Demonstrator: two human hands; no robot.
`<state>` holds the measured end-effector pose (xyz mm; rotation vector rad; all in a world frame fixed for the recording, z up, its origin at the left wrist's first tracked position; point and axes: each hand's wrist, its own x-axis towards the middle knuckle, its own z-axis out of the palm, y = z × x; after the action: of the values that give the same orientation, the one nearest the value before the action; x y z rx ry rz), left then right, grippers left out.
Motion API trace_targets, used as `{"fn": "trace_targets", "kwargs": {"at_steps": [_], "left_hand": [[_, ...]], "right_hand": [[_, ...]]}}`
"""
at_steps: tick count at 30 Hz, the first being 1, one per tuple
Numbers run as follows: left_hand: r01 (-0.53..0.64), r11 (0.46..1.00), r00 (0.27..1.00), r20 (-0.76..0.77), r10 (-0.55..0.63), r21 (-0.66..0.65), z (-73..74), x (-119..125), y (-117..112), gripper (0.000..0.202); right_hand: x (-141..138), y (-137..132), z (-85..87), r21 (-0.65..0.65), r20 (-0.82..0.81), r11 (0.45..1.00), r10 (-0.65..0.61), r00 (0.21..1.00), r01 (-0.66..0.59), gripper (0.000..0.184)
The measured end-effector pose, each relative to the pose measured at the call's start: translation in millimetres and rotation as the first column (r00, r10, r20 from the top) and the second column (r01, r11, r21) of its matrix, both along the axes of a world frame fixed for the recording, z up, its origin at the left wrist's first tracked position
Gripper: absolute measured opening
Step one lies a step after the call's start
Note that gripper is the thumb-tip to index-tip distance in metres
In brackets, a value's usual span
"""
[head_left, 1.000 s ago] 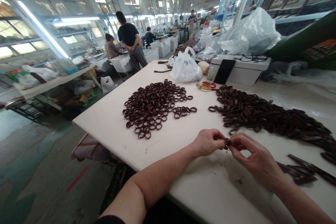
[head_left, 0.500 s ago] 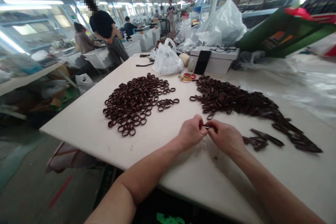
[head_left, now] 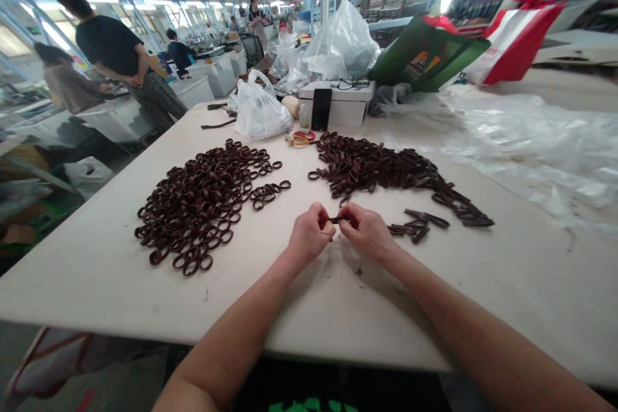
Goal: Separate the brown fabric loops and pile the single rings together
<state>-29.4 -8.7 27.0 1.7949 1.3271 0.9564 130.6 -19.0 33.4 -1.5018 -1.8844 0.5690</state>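
Note:
My left hand (head_left: 309, 234) and my right hand (head_left: 367, 230) meet over the white table (head_left: 111, 251), both pinched on one small dark brown band (head_left: 335, 220) held between their fingertips. To the left lies a spread heap of dark brown rings (head_left: 203, 196). Behind my right hand stretches a long pile of flat dark brown bands (head_left: 386, 170), with a few loose ones (head_left: 415, 225) just right of my right hand.
At the table's far side stand a white plastic bag (head_left: 261, 112), scissors with red and yellow handles (head_left: 299, 138), a white box (head_left: 338, 106) with a black phone leaning on it, and clear plastic sheeting (head_left: 521, 141). People stand and sit at benches at the back left.
The camera has swung right and down, so the table shifts left in view. My two hands stay together on the small brown band, working it between the fingertips.

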Motion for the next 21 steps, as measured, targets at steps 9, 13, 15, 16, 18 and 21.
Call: {"fn": "trace_targets", "kwargs": {"at_steps": [9, 13, 15, 16, 18, 21], "left_hand": [[0.122, 0.980, 0.976, 0.199, -0.089, -0.159, -1.3, 7.1, -7.9, 0.014], [0.246, 0.930, 0.937, 0.311, -0.157, -0.273, 3.8, 6.0, -5.7, 0.021], [0.336, 0.871, 0.909, 0.364, -0.201, -0.358, 5.6, 3.8, -3.9, 0.025], [0.373, 0.838, 0.891, 0.404, -0.205, -0.398, 6.0, 2.5, -3.1, 0.028], [0.426, 0.783, 0.856, 0.481, -0.188, -0.453, 5.5, 0.3, -2.0, 0.033], [0.447, 0.769, 0.824, 0.546, -0.155, -0.457, 3.6, -0.5, -1.8, 0.036]], "right_hand": [[-0.1, -2.4, -0.5, 0.026, 0.051, 1.000, -0.013, 0.999, 0.012, 0.019], [-1.5, -5.1, 3.8, 0.042, 0.089, 0.999, -0.035, 0.995, 0.031, 0.019], [-0.8, -5.8, 5.0, 0.045, 0.098, 0.998, -0.036, 0.994, 0.032, 0.019], [-0.5, -6.1, 5.2, 0.046, 0.100, 0.999, -0.032, 0.994, 0.028, 0.019], [-0.3, -6.4, 5.0, 0.047, 0.102, 0.999, -0.019, 0.995, 0.015, 0.019], [-2.0, -6.4, 5.4, 0.040, 0.119, 0.999, -0.002, 0.993, -0.003, 0.019]]}}
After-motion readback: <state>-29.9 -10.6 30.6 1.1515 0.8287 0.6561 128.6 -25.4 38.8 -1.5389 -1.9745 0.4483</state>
